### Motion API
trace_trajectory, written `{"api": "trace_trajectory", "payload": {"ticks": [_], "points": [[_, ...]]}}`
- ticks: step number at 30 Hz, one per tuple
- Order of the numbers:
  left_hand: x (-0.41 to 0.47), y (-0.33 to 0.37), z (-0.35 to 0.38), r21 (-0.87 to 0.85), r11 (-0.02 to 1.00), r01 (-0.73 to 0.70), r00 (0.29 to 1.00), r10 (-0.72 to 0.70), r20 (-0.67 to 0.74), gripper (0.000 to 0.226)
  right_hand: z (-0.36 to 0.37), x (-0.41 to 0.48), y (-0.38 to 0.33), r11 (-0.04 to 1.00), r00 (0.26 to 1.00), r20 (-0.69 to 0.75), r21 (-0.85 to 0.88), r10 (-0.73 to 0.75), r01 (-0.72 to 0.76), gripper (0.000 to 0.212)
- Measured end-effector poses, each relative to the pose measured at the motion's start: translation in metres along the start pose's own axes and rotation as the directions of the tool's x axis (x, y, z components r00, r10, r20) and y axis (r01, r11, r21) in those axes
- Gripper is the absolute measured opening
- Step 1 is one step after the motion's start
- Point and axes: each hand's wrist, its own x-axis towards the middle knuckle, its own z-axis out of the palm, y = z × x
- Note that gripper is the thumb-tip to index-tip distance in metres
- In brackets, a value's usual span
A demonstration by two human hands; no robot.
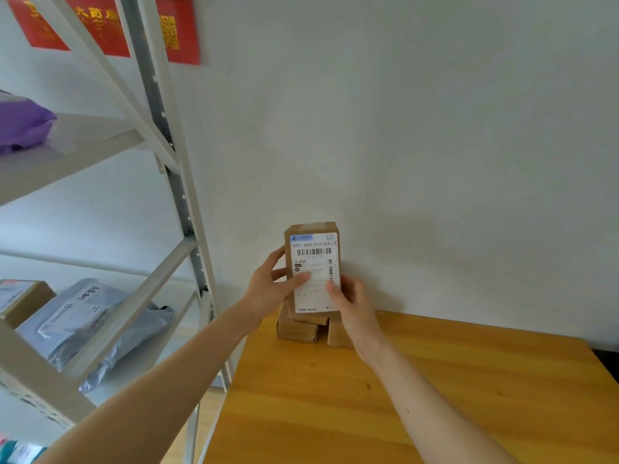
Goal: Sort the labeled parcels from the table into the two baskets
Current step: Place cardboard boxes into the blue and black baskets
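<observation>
Rack (83, 152): standing at the left of the frame, carrying bagged and boxed goods.
Table (368, 413): occupying the lower right.
Held parcel (313, 262): being held upright at centre, label facing the camera.
Waiting parcels (296, 329): at least two lying just below it, at the table's far corner.
Left hand (268, 286): gripping the parcel's left edge, thumb lying across the label.
Right hand (351, 306): gripping its lower right edge.
Progress: label apparently being read; baskets lying out of view, so the sorted count cannot be told.

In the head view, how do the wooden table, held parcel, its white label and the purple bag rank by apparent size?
wooden table
held parcel
then white label and purple bag look alike, the bag cut off at the edge
</observation>
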Motion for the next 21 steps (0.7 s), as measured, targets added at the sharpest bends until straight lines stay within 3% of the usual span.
{"api": "trace_trajectory", "payload": {"ticks": [3, 6, 11, 21], "points": [[-0.002, 0.0, -0.01, 0.012, 1.0, 0.013, 1.0, -0.013, -0.004, 0.05, 0.006, 0.002, -0.003, 0.997, 0.998, 0.059, 0.076, -0.031, 0.026, 0.037], [-0.002, 0.004, -0.022, 0.013, 0.998, 0.058, 0.998, -0.058, 0.024, 0.039, 0.009, 0.005, -0.01, 0.995, 0.993, 0.102, 0.088, -0.058, 0.049, 0.041], [-0.002, 0.009, -0.036, -0.014, 0.998, 0.063, 0.997, -0.063, 0.036, 0.04, 0.015, 0.009, -0.017, 0.997, 0.991, 0.129, 0.077, -0.041, 0.031, 0.053], [0.002, 0.009, -0.038, -0.013, 0.997, 0.07, 0.989, -0.068, 0.132, 0.045, 0.016, 0.006, -0.017, 0.997, 0.998, 0.058, 0.077, -0.01, 0.005, 0.053]]}}
